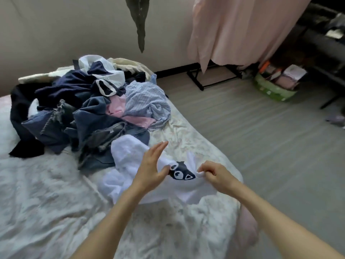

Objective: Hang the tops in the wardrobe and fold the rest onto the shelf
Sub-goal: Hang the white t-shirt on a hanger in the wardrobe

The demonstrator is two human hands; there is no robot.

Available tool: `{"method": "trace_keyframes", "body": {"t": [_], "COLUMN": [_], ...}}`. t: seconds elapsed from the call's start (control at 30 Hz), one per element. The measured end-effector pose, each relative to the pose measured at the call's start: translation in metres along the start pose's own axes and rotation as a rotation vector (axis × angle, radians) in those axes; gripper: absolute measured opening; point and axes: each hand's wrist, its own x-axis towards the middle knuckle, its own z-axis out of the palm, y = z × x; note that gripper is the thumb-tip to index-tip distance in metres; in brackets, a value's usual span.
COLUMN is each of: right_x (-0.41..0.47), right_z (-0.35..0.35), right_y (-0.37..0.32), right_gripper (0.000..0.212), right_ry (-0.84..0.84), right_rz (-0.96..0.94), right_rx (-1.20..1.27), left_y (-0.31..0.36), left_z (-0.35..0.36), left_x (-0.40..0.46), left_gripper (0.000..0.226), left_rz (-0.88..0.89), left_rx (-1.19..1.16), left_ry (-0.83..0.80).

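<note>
A white top (123, 165) with a dark cat-face print (182, 171) lies crumpled on the bed (46, 193), near its right edge. My left hand (151, 165) pinches the fabric at the print's left side between thumb and palm, its fingers stretched forward. On the print's right side, my right hand (212, 174) pinches a fold of the white cloth with curled fingers. Behind the top is a pile of clothes (84, 109): dark blue and denim pieces, a pink garment, a blue striped shirt (147, 101) and white pieces.
A pink curtain (239, 28) covers a wardrobe rack with a black frame (201, 81) across the grey floor (242, 128). A green basket (274, 90) of items sits beside it. A dark garment (139, 19) hangs on the wall above the bed.
</note>
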Motion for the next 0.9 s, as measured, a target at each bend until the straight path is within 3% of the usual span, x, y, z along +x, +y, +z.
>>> {"method": "trace_keyframes", "body": {"t": [0.1, 0.2, 0.33, 0.4, 0.6, 0.8, 0.9], "right_x": [-0.049, -0.112, -0.199, -0.24, -0.389, -0.508, -0.571], "right_z": [-0.038, -0.083, -0.132, -0.147, -0.151, -0.127, -0.109], "right_y": [0.009, 0.014, 0.029, 0.042, 0.099, 0.114, 0.118], "right_gripper": [0.037, 0.039, 0.043, 0.04, 0.032, 0.005, 0.03], "right_ry": [0.086, 0.242, 0.392, 0.466, 0.659, 0.721, 0.771], "right_rz": [-0.025, -0.018, 0.05, 0.126, 0.376, 0.359, 0.408], "right_rx": [-0.042, -0.004, 0.016, 0.03, 0.224, 0.384, 0.468], "left_y": [0.044, 0.103, 0.181, 0.214, 0.331, 0.423, 0.46], "left_z": [0.031, 0.08, 0.132, 0.149, 0.214, 0.269, 0.299], "left_x": [0.005, 0.0, -0.009, -0.016, -0.075, -0.161, -0.218], "left_gripper": [0.081, 0.078, 0.021, 0.005, 0.011, 0.011, 0.012], "left_rz": [0.112, 0.173, 0.307, 0.326, 0.562, 0.727, 0.793], "left_rx": [0.05, -0.008, -0.081, -0.114, -0.124, -0.193, -0.196], "left_ry": [-0.411, -0.676, -0.68, -0.701, -0.7, -0.785, -0.905]}}
